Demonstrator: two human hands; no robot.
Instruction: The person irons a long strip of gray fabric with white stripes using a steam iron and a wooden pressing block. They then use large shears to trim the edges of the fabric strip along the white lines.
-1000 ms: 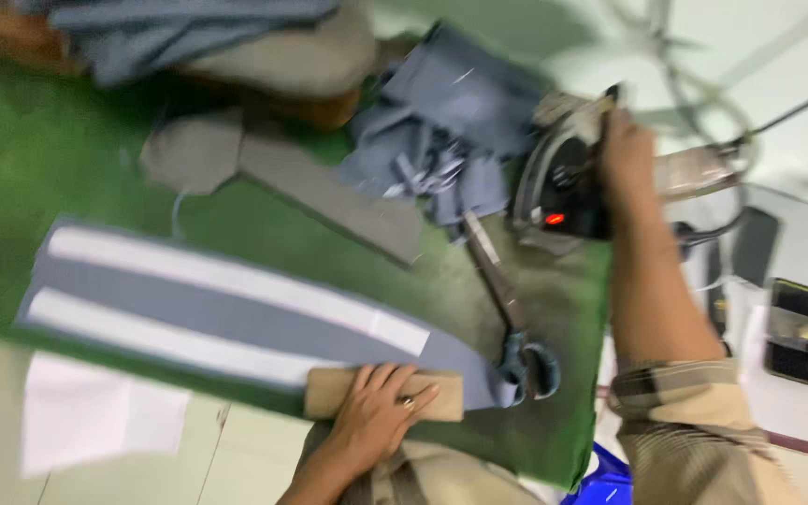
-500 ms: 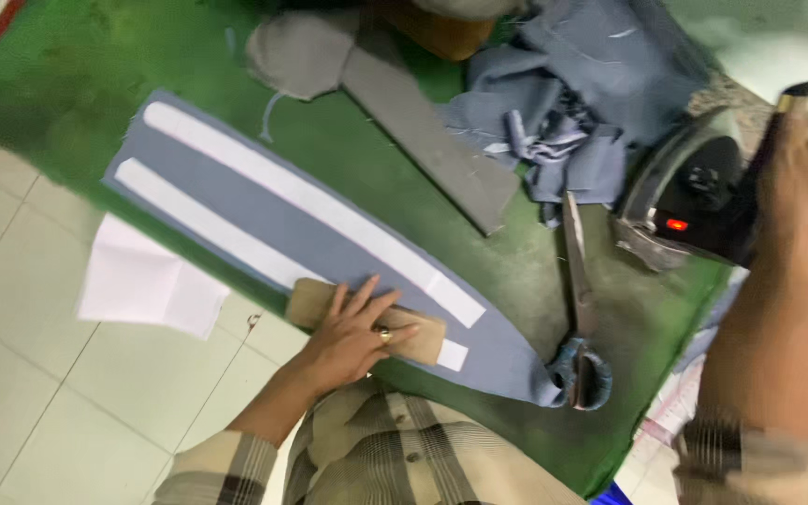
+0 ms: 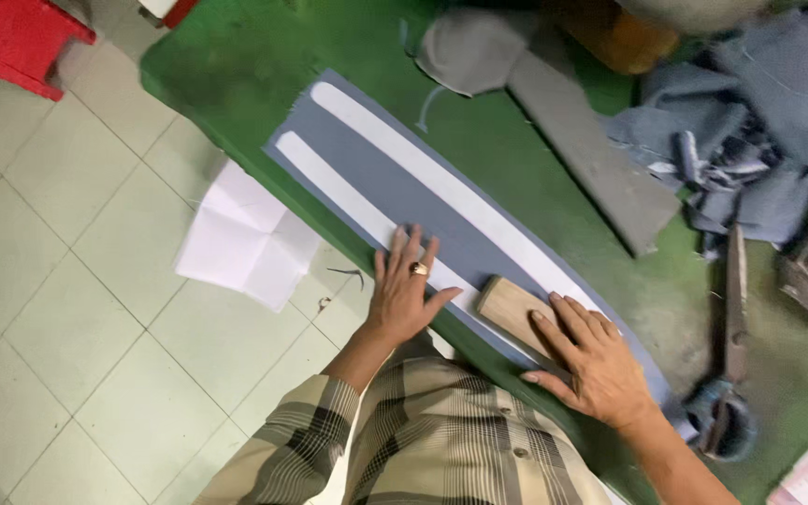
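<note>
Left hand: grip spread, fingers flat on the grey fabric strip.
Right hand: grip spread, fingertips pressing the wooden block.
Fabric strip: along the green tabletop edge.
Scissors: right of the block.

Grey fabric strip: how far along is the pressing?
Done: two white strips lie along the grey fabric strip on the green table. In hand: left hand flat on the fabric, right hand on a wooden block. Left: the far end looks untouched; scissors lie idle.
</note>
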